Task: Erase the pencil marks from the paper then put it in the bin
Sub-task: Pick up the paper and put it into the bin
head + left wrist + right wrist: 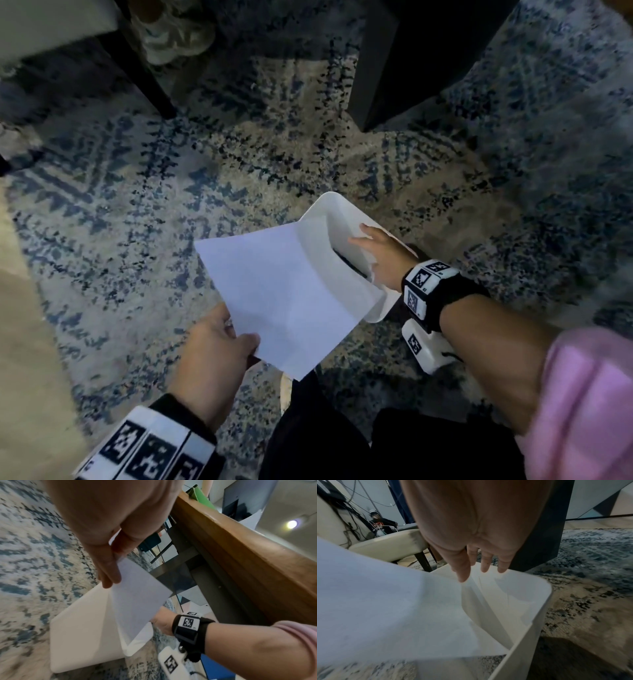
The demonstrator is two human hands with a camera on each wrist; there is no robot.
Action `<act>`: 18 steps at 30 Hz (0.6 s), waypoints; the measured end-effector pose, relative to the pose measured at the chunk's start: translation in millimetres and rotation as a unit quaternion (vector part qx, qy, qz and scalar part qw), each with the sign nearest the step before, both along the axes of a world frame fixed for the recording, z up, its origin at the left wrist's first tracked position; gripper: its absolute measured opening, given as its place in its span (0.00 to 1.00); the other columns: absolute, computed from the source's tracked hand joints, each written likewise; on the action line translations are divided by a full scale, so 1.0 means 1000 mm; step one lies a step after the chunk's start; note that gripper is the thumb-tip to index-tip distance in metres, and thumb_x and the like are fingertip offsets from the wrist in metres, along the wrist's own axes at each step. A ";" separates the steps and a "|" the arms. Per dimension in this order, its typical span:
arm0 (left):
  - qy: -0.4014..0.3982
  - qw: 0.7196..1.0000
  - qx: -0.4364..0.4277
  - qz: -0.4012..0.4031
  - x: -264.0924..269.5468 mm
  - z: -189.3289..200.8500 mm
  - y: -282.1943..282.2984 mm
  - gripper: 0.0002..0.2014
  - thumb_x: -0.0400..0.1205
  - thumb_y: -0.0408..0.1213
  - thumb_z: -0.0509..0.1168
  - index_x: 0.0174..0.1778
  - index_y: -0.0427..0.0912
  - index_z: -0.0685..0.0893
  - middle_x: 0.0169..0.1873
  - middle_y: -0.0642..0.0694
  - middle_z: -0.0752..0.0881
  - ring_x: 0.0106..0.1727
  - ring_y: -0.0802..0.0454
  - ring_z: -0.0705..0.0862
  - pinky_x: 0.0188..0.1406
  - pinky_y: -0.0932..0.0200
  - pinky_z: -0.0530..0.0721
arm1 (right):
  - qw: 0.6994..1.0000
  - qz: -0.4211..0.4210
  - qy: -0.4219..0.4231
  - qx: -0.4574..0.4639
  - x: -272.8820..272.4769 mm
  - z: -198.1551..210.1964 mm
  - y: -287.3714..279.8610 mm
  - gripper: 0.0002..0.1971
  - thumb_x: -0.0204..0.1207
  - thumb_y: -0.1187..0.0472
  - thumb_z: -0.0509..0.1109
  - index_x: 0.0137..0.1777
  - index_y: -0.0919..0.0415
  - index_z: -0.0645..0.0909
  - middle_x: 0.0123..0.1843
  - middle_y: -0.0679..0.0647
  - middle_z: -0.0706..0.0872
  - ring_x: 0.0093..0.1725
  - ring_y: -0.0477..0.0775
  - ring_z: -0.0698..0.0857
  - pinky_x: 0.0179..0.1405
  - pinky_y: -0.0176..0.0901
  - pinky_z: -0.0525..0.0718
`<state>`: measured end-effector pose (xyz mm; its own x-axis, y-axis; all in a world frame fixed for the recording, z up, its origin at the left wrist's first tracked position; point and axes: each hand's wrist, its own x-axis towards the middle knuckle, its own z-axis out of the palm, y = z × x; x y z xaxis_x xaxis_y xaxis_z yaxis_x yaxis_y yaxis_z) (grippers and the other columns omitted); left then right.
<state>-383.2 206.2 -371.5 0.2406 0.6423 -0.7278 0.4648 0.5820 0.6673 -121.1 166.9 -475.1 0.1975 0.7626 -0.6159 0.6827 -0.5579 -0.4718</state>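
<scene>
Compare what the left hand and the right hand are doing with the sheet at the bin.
The left hand pinches the paper at its near corner, thumb on top; the right hand has its fingers straight and grips nothing.
The left hand is clear of the bin, over the rug; the right hand is over the bin's opening, at the sheet's far edge.
Both wear marker-tagged wrist bands.

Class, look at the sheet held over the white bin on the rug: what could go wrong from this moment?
1. The left hand pinches only one corner of the paper, most of which lies outside the bin; released now, it might slide onto the rug.
2. The right hand with straight fingers reaches over the rim; pushing there could tip the bin.
</scene>
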 end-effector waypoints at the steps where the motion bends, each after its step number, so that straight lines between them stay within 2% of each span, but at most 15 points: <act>1: -0.002 1.000 0.004 -0.003 0.004 0.001 0.000 0.19 0.74 0.20 0.60 0.44 0.52 0.82 0.50 0.24 0.82 0.47 0.40 0.84 0.57 0.36 0.83 | 1.000 0.002 0.004 -0.005 -0.002 0.000 -0.002 0.30 0.80 0.75 0.58 0.81 0.55 0.61 0.85 0.52 0.48 0.83 0.54 0.53 0.79 0.41 0.58; 4: -0.015 1.000 0.006 -0.012 0.017 0.003 -0.002 0.19 0.72 0.19 0.59 0.44 0.49 0.83 0.50 0.23 0.83 0.47 0.37 0.85 0.58 0.30 0.80 | 1.000 0.015 0.010 -0.013 -0.016 0.004 -0.009 0.29 0.83 0.63 0.60 0.82 0.57 0.56 0.85 0.51 0.45 0.84 0.52 0.50 0.81 0.44 0.55; 6: -0.023 1.000 0.006 -0.015 0.022 0.000 -0.003 0.21 0.72 0.16 0.58 0.49 0.46 0.82 0.48 0.28 0.87 0.50 0.33 0.86 0.56 0.32 0.83 | 0.999 0.013 0.031 -0.013 -0.028 0.008 -0.013 0.31 0.84 0.55 0.60 0.83 0.56 0.52 0.85 0.49 0.43 0.84 0.51 0.50 0.81 0.48 0.53; 8: -0.035 0.999 0.001 -0.010 0.029 -0.003 -0.003 0.21 0.71 0.14 0.58 0.52 0.42 0.81 0.47 0.32 0.89 0.49 0.34 0.87 0.54 0.34 0.84 | 0.998 0.020 0.058 0.006 -0.043 0.020 -0.015 0.34 0.83 0.49 0.57 0.83 0.54 0.46 0.85 0.47 0.40 0.84 0.49 0.46 0.83 0.49 0.49; 10: -0.039 0.999 0.005 -0.012 0.034 -0.005 -0.005 0.23 0.71 0.12 0.57 0.49 0.43 0.82 0.46 0.36 0.90 0.48 0.36 0.88 0.53 0.36 0.85 | 0.992 0.029 0.116 0.039 -0.063 0.039 -0.015 0.35 0.83 0.44 0.53 0.83 0.51 0.39 0.83 0.42 0.37 0.81 0.42 0.38 0.82 0.46 0.40; 12: -0.037 0.999 0.009 -0.016 0.037 -0.006 -0.006 0.23 0.71 0.12 0.57 0.44 0.46 0.83 0.42 0.38 0.91 0.45 0.37 0.88 0.53 0.35 0.84 | 0.980 0.057 0.184 0.058 -0.085 0.050 -0.018 0.36 0.77 0.38 0.46 0.82 0.47 0.36 0.82 0.38 0.36 0.78 0.35 0.35 0.78 0.41 0.36; 14: -0.034 0.999 0.011 -0.018 0.037 -0.006 -0.007 0.22 0.71 0.13 0.58 0.41 0.46 0.83 0.40 0.40 0.91 0.43 0.40 0.88 0.53 0.38 0.85 | 0.973 0.072 0.220 0.020 -0.091 0.038 -0.027 0.37 0.74 0.36 0.41 0.81 0.46 0.37 0.83 0.40 0.37 0.81 0.38 0.36 0.80 0.46 0.36; 16: -0.031 0.999 0.007 -0.018 0.033 -0.003 -0.007 0.21 0.71 0.13 0.58 0.43 0.45 0.83 0.42 0.36 0.90 0.44 0.37 0.88 0.54 0.35 0.85 | 0.979 0.064 0.180 -0.065 -0.077 0.012 -0.038 0.34 0.81 0.39 0.42 0.83 0.50 0.39 0.84 0.44 0.38 0.83 0.45 0.39 0.82 0.58 0.40; 18: -0.035 0.999 0.000 -0.013 0.028 -0.001 -0.006 0.19 0.72 0.14 0.57 0.44 0.42 0.82 0.44 0.33 0.89 0.47 0.34 0.87 0.52 0.35 0.84 | 0.985 0.051 0.098 -0.135 -0.056 -0.004 -0.038 0.32 0.84 0.43 0.43 0.83 0.55 0.38 0.85 0.50 0.37 0.84 0.51 0.40 0.82 0.61 0.45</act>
